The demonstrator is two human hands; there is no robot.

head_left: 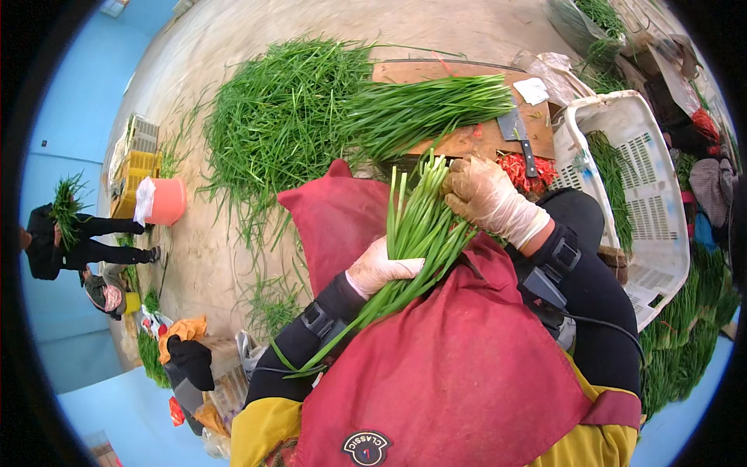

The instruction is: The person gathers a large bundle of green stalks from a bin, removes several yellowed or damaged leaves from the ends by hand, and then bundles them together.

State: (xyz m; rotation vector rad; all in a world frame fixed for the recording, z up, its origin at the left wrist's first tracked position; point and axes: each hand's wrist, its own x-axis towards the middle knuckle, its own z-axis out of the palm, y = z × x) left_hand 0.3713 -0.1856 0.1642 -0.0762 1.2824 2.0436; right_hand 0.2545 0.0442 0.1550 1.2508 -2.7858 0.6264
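A bunch of garlic chives [424,226] lies across my lap, pale stem ends up and green leaves trailing down over my left forearm. My left hand [381,268], in a white glove, is closed round the middle of the bunch with its thumb across the stems. Near the stem ends, my right hand [490,194], in a soiled, brown-stained glove, has its fingers curled against the right side of the bunch, hiding part of it. A red apron [436,373] covers my lap beneath the chives.
Ahead, a wooden board [467,138] bears laid-out chives [436,109], a knife [520,140] and red ties [529,171]. A loose heap of chives [280,109] spreads left of it. A white crate [654,210] stands right; a person [66,233] holding greens stands far left beyond a pink bucket [167,202].
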